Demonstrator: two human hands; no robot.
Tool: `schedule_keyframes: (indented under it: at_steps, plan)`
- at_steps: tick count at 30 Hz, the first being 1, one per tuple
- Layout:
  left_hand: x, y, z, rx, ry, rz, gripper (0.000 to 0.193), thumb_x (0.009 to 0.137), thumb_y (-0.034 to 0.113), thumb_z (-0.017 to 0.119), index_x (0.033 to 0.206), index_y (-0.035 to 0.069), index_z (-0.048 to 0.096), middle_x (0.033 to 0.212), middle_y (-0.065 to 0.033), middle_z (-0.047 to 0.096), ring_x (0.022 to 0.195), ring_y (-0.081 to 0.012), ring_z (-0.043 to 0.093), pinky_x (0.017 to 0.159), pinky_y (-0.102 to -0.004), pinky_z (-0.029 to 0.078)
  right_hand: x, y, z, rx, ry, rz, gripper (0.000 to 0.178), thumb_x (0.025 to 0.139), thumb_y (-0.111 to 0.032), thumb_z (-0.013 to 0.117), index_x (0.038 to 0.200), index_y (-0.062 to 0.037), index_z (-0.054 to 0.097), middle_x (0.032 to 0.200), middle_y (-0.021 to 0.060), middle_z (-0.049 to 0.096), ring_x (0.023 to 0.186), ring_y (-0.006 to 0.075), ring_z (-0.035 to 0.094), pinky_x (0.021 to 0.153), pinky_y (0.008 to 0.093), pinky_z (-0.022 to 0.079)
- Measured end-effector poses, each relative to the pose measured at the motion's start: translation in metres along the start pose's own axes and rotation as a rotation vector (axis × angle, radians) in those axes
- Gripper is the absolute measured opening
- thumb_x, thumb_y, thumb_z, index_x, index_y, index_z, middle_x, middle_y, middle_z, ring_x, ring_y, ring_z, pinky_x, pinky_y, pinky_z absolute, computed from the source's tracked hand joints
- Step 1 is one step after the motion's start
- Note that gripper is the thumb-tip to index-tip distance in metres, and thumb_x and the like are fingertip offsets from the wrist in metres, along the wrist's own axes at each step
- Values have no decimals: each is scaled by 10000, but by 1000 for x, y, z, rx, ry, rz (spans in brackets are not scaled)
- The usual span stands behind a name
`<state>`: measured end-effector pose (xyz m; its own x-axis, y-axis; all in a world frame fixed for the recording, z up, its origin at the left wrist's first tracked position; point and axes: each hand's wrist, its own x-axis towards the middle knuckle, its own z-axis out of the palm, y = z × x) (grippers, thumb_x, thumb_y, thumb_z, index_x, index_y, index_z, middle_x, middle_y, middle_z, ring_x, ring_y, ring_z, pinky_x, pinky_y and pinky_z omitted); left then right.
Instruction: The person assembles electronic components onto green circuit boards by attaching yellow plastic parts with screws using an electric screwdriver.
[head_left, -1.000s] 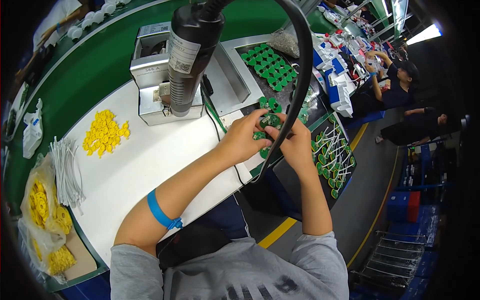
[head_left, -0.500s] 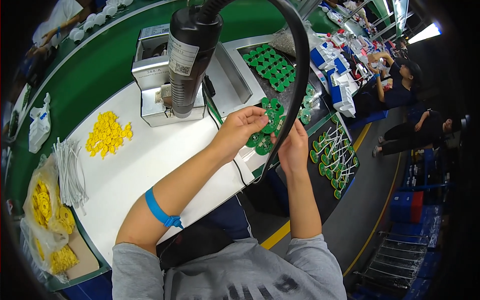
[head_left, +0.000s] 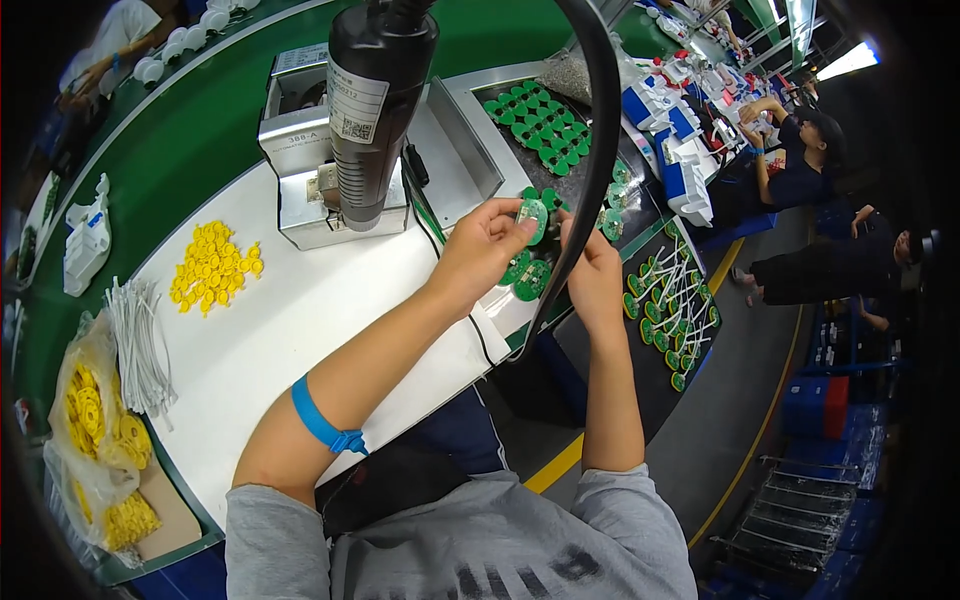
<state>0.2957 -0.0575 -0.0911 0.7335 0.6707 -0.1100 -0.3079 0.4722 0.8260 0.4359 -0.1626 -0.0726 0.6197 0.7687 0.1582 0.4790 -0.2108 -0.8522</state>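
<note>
Between the thumb and fingers of my left hand (head_left: 470,255) is a round green circuit board (head_left: 533,221), held above the right end of the workbench. My right hand (head_left: 598,280) is close to its right side, fingers bent inward. A black flexible hose (head_left: 606,110) crosses in front of those fingertips, so whatever they pinch is hidden. More round green circuit boards (head_left: 531,281) lie just below and beyond the hands. A blue wrist strap (head_left: 318,420) circles my left forearm.
A black cylindrical tool (head_left: 380,120) hangs before a metal machine (head_left: 300,215). Yellow plastic parts (head_left: 214,266), white cable ties (head_left: 138,345) and a bag of yellow pieces (head_left: 90,420) lie left. Green boards (head_left: 540,125) fill a tray; boards with white strips (head_left: 670,310) lie right. Co-workers sit and stand beyond.
My right hand has moved slightly right and away from the board in my left hand. That board has turned and now faces up more. A standing person at far right has shifted.
</note>
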Motion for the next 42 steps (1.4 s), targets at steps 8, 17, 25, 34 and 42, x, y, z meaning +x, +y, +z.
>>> schedule_keyframes:
  at_steps: [8, 17, 25, 34, 42]
  plan:
    - [-4, 2, 8, -14, -22, 73, 550, 891, -91, 641, 1394, -17, 430, 1175, -108, 623, 1120, -179, 614, 973, -308, 500, -31, -9, -12, 219, -254, 137, 256, 923, -124, 729, 1120, 31, 681, 863, 26, 673, 697, 40, 593, 572, 224, 447]
    - [-5, 13, 21, 73, -73, -118, 449, 926, 120, 743, 1301, -69, 584, 993, -39, 690, 866, -88, 653, 769, -236, 529, -16, -9, -20, 782, -188, 223, 261, 1064, -279, 526, 1060, -31, 605, 802, 49, 644, 608, 121, 580, 506, 236, 403]
    - [8, 11, 12, -83, -30, -175, 472, 935, 191, 737, 1287, -86, 587, 1075, -98, 699, 907, -156, 668, 758, -286, 561, 1, -5, -19, 966, -169, 278, 258, 1056, -267, 535, 1030, -29, 630, 807, 51, 650, 605, 117, 560, 479, 234, 378]
    - [-1, 37, 13, 1227, -52, 353, 415, 829, 123, 696, 1222, -8, 676, 981, -163, 662, 828, -297, 649, 762, -370, 515, 30, 23, -48, -42, 277, -150, 258, 1017, -216, 613, 1119, -6, 720, 856, 51, 703, 628, 69, 591, 528, 238, 475]
    - [-14, 35, 56, 1486, -411, 679, 471, 724, 301, 841, 1141, 122, 715, 1202, -153, 559, 1198, -328, 495, 963, -452, 385, 109, 62, -88, -505, 289, 11, 729, 815, -512, 761, 1233, 67, 616, 1014, 176, 643, 987, 353, 623, 861, 439, 493]
